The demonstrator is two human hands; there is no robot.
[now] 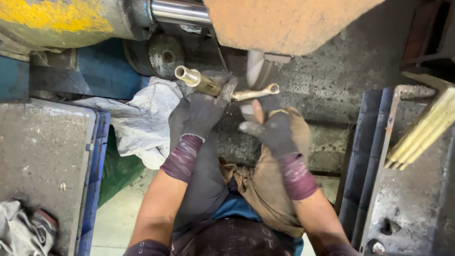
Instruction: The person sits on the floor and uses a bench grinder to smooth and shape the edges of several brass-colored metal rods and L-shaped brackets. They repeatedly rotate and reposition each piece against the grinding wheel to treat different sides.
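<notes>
**Brass part held against the spinning wheel**

The work in hand looks like grinding or buffing: the left hand [204,111], in a dark grey knit glove with a purple cuff, is closed around a short brass-coloured metal tube with a bright open end [196,79], which points far and left, just beside the grey grinding wheel [259,71]. The right hand [271,127], gloved the same way, grips a slim brass-coloured metal bar with a small ring at its end [256,93] — the ring end lies right of the tube, close under the wheel. Whether tube and bar are one piece or two, I cannot tell; the left-hand fingers cover the join.

The next move, as I judge it, calls for a firm two-handed hold and a light, steady press to the wheel, fingers kept clear of its rim.

Much is hidden — the rusty orange guard [284,23] covers most of the wheel, the wheel itself is blurred, and the contact point cannot be made out. A crumpled white cloth [142,118] lies to the left, behind the left hand.
</notes>
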